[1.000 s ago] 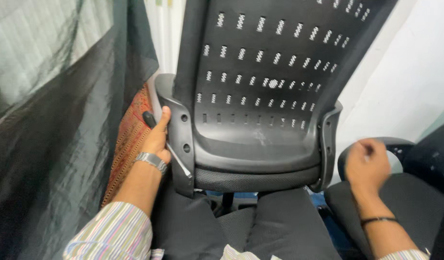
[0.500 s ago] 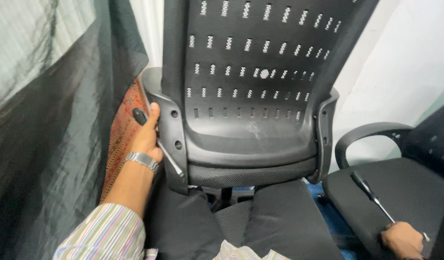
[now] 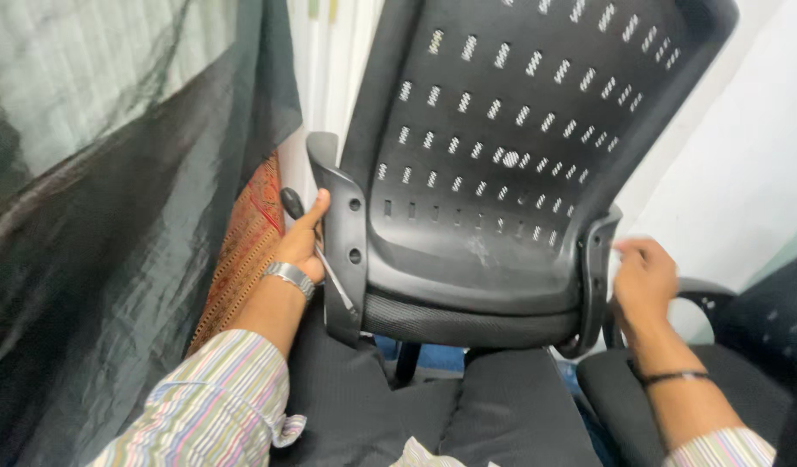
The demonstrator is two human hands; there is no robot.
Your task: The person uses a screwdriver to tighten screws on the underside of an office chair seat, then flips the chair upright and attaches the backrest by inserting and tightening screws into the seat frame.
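The chair back [image 3: 502, 173] fills the middle of the head view. It is black hard plastic with rows of little slots, and it leans a bit to the right. It stands over the black seat cushion [image 3: 502, 406] at the bottom of the picture. The left hand [image 3: 302, 242] is on the left side bracket [image 3: 345, 233] of the chair back, with the thumb up along its edge. The fingers are curled around a screwdriver [image 3: 305, 227]; its dark handle pokes up above the hand and its thin metal rod runs down beside the bracket. A silver watch [image 3: 288, 277] sits on that wrist, and the sleeve [image 3: 208, 406] has thin colour stripes. The right hand [image 3: 645, 277] is blurry. It is just beside the right side bracket [image 3: 596, 277], and I cannot tell if it is touching or gripping anything. A thin black band [image 3: 671, 377] is on that wrist. A dark see-through cloth [image 3: 113, 259] hangs on the left, with a red patterned cloth [image 3: 247, 242] behind it. A second black chair [image 3: 744, 363] stands on the right, and its curved armrest [image 3: 710, 290] is partly hidden by the right hand. A white wall [image 3: 744, 156] is behind.
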